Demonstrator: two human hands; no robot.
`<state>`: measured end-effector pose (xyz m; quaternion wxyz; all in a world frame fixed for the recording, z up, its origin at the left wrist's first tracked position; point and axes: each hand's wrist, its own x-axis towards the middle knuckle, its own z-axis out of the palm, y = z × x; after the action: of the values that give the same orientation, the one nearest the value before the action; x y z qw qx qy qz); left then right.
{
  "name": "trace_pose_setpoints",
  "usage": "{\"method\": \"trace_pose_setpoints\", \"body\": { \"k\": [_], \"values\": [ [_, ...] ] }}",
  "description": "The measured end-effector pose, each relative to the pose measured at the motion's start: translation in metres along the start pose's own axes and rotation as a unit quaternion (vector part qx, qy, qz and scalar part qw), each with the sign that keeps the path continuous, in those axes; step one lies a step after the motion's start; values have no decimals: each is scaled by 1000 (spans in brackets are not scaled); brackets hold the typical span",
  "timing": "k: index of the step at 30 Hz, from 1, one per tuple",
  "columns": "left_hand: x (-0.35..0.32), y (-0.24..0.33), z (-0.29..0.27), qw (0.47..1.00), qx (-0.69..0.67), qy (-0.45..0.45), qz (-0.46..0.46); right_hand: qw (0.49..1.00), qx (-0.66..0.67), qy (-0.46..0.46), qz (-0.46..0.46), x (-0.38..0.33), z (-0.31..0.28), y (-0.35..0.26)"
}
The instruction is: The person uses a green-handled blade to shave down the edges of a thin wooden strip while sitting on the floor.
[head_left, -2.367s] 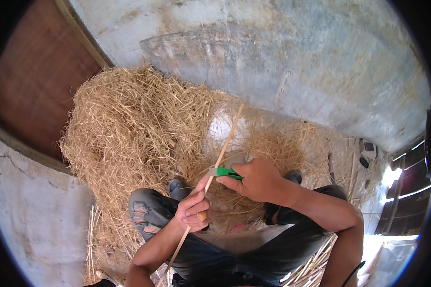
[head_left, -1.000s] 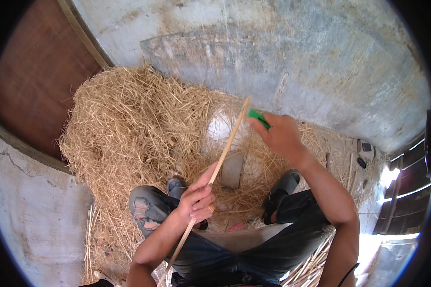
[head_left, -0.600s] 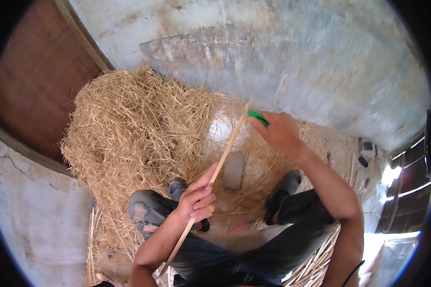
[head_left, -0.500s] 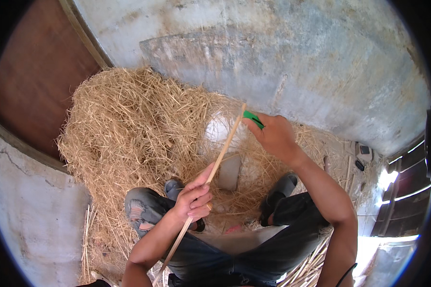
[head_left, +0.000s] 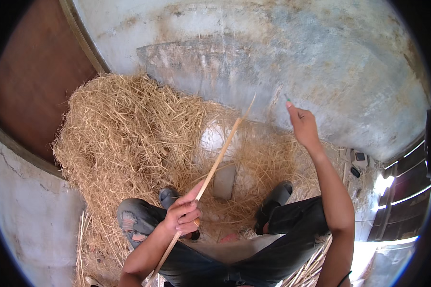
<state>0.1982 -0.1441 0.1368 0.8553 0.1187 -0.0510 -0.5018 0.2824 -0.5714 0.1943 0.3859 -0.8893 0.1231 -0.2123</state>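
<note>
A heap of straw (head_left: 124,143) lies at left against the wall (head_left: 215,62). Right of it, the left hand (head_left: 182,217) grasps a pale wooden strip (head_left: 219,157) — slanting from near left to far right, a thin sliver (head_left: 248,109) at its far end. A grey block (head_left: 224,182) sits on the floor between the boots (head_left: 278,193). Farther right, the raised right hand (head_left: 304,125) grips a mostly hidden green cutter (head_left: 288,100) — clear of the strip.

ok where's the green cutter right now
In the head view, the green cutter is right of centre, in the right hand, apart from the wooden strip to its left.
</note>
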Motion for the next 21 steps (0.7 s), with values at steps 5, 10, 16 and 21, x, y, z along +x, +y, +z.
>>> {"method": "trace_pose_setpoints", "body": {
  "k": [5,10,16,21],
  "values": [
    [4,-1,6,1000,-2,9,-9,986,27,-122,-107,-66,30,-64],
    [8,-2,9,1000,17,14,-19,951,-24,-216,-222,-104,41,-88],
    [-5,-10,16,997,40,-12,-62,993,-92,-65,28,3,21,6],
    [-5,-2,5,999,38,-12,-22,998,-54,-17,2,-3,-3,11]
  ]
}}
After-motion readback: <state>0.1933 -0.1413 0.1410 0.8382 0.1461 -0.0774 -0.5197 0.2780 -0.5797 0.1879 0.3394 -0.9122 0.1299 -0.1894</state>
